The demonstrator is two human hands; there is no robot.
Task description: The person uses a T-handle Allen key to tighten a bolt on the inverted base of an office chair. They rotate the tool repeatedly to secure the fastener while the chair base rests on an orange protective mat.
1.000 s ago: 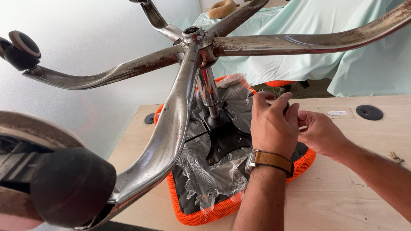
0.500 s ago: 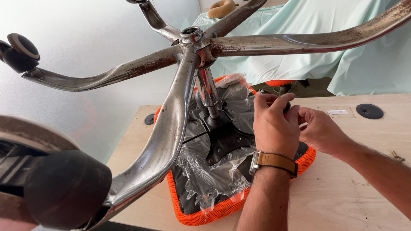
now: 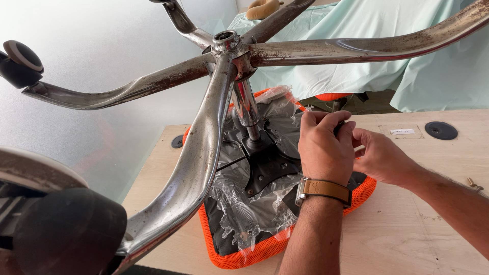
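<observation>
Hands working together over an upturned office chair on a wooden table.

You are curling your left hand (image 3: 325,147), the one wearing a brown-strapped watch (image 3: 324,189), with its fingers bent inward over the right side of the orange mesh seat (image 3: 239,257); your right hand (image 3: 383,158) is meeting it from the right, fingertips drawn together against the left fingers, though whatever they are pinching is sitting hidden between them. Crinkled clear plastic wrap (image 3: 244,203) is covering the seat's black underside, just left of your wrists. The rusty chrome star base (image 3: 204,147) is spreading overhead on its column (image 3: 245,109), with a black caster (image 3: 66,234) looming near left. A pale green cloth (image 3: 367,76) is hanging at the far side of the table (image 3: 407,239).
</observation>
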